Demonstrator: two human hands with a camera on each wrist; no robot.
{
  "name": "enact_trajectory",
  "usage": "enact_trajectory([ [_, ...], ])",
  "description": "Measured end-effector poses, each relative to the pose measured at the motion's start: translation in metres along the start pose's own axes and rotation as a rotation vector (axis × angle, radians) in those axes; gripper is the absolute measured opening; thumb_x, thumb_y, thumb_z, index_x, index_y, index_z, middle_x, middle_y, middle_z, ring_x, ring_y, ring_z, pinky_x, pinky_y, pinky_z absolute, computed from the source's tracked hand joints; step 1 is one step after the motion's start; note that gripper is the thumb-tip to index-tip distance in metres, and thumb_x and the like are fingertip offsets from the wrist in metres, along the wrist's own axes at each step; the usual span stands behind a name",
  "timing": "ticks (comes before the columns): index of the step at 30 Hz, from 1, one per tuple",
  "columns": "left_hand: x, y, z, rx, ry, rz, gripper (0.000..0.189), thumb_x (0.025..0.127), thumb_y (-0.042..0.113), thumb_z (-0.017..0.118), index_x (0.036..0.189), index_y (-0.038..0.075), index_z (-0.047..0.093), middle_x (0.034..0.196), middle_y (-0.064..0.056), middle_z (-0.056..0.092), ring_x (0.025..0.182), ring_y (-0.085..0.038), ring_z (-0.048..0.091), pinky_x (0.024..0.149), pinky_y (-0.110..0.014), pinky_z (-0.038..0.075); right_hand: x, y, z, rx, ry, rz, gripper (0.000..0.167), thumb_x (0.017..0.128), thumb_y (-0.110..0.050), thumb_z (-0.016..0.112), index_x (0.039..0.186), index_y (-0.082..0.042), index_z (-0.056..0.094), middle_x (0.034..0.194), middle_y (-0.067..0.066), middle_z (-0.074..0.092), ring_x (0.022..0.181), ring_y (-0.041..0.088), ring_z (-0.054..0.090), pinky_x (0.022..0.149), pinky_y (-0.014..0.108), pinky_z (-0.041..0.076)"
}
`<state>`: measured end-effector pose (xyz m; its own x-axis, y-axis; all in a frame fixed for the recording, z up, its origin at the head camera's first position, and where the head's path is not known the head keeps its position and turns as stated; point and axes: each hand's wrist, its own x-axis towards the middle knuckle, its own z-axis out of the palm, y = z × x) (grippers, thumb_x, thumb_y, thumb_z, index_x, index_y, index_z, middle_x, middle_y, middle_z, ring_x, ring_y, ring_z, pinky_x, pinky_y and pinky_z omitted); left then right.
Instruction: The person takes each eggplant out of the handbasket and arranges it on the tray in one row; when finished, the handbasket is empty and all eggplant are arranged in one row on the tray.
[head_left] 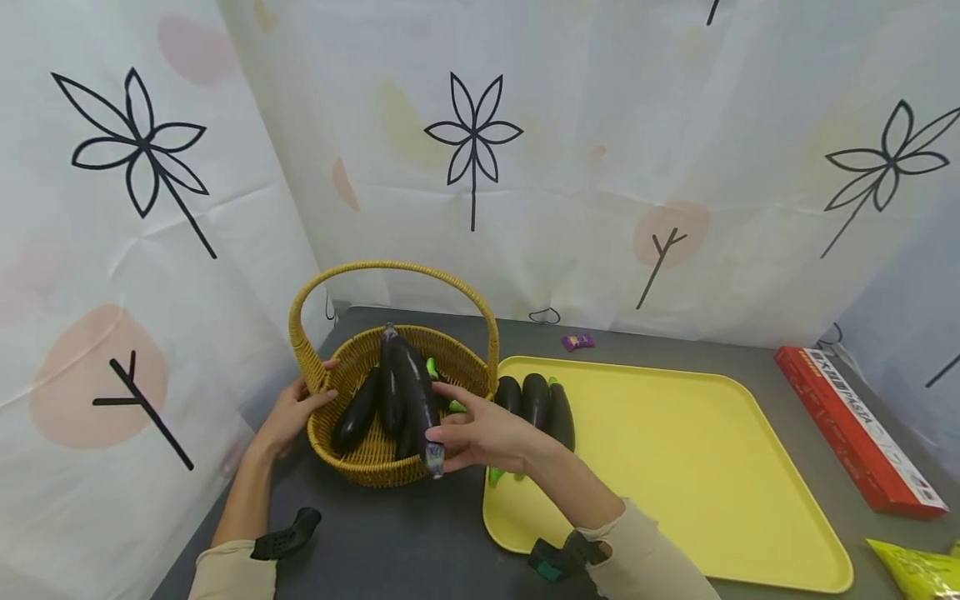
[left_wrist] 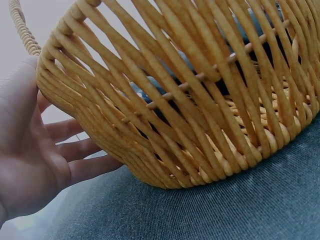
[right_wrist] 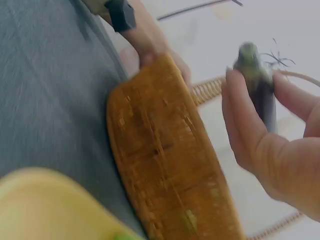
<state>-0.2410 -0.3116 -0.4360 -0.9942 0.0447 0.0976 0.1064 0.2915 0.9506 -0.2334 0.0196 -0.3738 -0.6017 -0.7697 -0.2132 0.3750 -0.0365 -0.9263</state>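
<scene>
We have a yellow tray (head_left: 675, 467) beside a wicker basket (head_left: 375, 473) of eggplants (head_left: 358, 412). One long eggplant (head_left: 412, 379) slants over the rim, its stem end pinched by our right hand (head_left: 487, 429), probably for control; our left hand (head_left: 288, 417) grips the handle (head_left: 393, 265) base, seemingly steadying the basket.

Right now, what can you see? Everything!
Table: one, grey, underneath
Basket: one, tan, table's left
Held eggplant: one, dark, at basket
Other eggplants: several, dark, in basket
Tray: one, yellow, right of basket
Small eggplants: three visible, dark, on tray
Packet: one, purple, behind tray
Box: one, red, far right
Bag: one, lime, front right
Backdrop: count unclear, white, around
Sleeves: two, beige, front
Straps: two, black, front
Left hand: one, on basket
Right hand: one, on held eggplant
</scene>
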Motion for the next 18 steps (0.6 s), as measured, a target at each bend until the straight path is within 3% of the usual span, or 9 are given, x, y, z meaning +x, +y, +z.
enact_trajectory([
  [5,0.0,-0.001,0.0,0.008,0.004,-0.003,0.057,0.1,0.019,0.053,0.149,0.004,0.028,0.148,-0.022,0.03,0.126,-0.035,0.036,0.084,-0.026,0.042,-0.028,0.002,-0.021,-0.094,-0.029,0.001,0.074,0.093,-0.001,0.059,0.153,-0.021,0.02,0.092,0.009,0.056,0.08,0.018,0.062,0.077,0.046,0.052],
  [12,0.0,-0.001,0.0,0.003,0.028,0.003,0.055,0.1,0.02,0.054,0.148,0.004,0.033,0.141,-0.026,0.037,0.104,-0.003,0.048,0.079,-0.024,0.045,-0.067,0.011,-0.05,-0.141,-0.058,0.024,0.08,0.091,-0.003,0.064,0.153,-0.018,0.017,0.092,0.008,0.048,0.074,0.019,0.059,0.073,0.043,0.053],
  [18,0.001,-0.001,0.003,0.001,0.037,-0.002,0.055,0.099,0.02,0.054,0.148,0.004,0.032,0.139,-0.028,0.037,0.104,-0.005,0.049,0.078,-0.023,0.046,-0.091,0.021,-0.075,-0.109,-0.088,0.014,0.084,0.092,-0.005,0.063,0.154,-0.013,0.008,0.101,0.011,0.055,0.083,0.023,0.063,0.075,0.043,0.052],
])
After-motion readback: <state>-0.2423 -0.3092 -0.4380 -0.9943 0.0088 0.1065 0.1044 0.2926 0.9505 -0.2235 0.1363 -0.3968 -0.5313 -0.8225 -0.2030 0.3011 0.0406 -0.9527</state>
